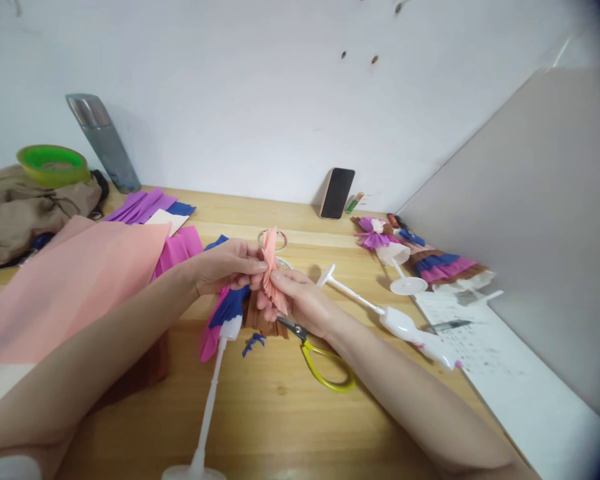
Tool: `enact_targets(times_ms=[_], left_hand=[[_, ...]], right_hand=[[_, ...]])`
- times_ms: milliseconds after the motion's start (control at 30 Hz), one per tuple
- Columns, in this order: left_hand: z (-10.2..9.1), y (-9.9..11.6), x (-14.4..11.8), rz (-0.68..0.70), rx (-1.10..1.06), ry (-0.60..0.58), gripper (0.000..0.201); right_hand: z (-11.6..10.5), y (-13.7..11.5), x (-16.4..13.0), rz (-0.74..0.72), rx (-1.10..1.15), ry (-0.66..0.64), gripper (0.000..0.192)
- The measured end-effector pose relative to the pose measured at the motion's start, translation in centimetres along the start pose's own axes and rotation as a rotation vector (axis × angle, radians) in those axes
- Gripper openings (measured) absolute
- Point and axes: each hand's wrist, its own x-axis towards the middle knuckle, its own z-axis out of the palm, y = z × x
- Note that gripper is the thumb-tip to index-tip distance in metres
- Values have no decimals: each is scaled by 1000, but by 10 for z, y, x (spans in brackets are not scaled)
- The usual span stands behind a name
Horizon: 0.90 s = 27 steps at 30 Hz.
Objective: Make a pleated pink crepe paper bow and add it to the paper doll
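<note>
My left hand [227,265] and my right hand [300,300] both pinch a pleated strip of pink crepe paper [271,267], held upright above the wooden table [280,413]. Just beneath the hands lies a paper doll with blue, pink and brown ruffles [233,313] on a white plastic stand [207,407]. Yellow-handled scissors [320,360] lie under my right wrist.
Pink sheet [65,280], purple and blue paper [145,205] lie at left, with a beige cloth [25,207], a green bowl [53,165] and a grey bottle [105,143]. A phone [337,193] leans on the wall. White stands [360,300], finished dolls [430,263] and a printed sheet [480,347] lie at right.
</note>
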Motion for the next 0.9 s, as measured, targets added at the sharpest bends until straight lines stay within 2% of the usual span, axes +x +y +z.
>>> enact_targets(times_ms=[133, 233, 333, 467, 567, 767, 900], left_hand=[[6, 1, 2, 31, -47, 109, 37], [13, 2, 2, 55, -92, 203, 36], [19, -1, 3, 85, -109, 269, 31], [23, -8, 8, 153, -83, 327, 27], [23, -10, 10, 166, -68, 316, 28], [21, -5, 3, 117, 14, 246, 36], [14, -4, 2, 138, 54, 235, 39]], right_hand=[[0, -6, -3, -33, -105, 84, 48], [1, -14, -6, -212, -298, 204, 46], [4, -19, -7, -359, -485, 263, 39], [5, -19, -8, -366, -624, 350, 28], [4, -17, -7, -327, -591, 337, 26], [0, -15, -2, -296, -353, 263, 26], [-1, -16, -3, -212, -239, 215, 24]])
